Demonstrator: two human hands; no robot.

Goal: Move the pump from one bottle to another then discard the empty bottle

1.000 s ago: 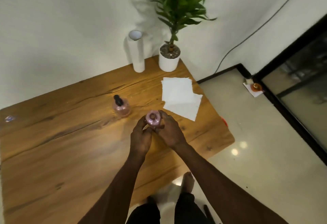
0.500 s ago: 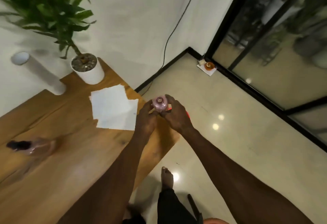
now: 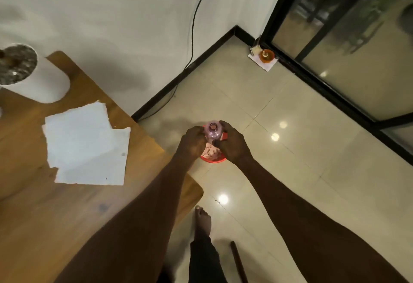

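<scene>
Holding small translucent pink plastic bottle (image 3: 213,132) with left hand (image 3: 193,143) and right hand (image 3: 232,143) clamped on its sides | bottle is hanging upright, neck open, no pump, over round red bin (image 3: 212,159) on floor, beside wooden desk (image 3: 143,148) | advice: centre over bin, lower, then release both hands together.
</scene>
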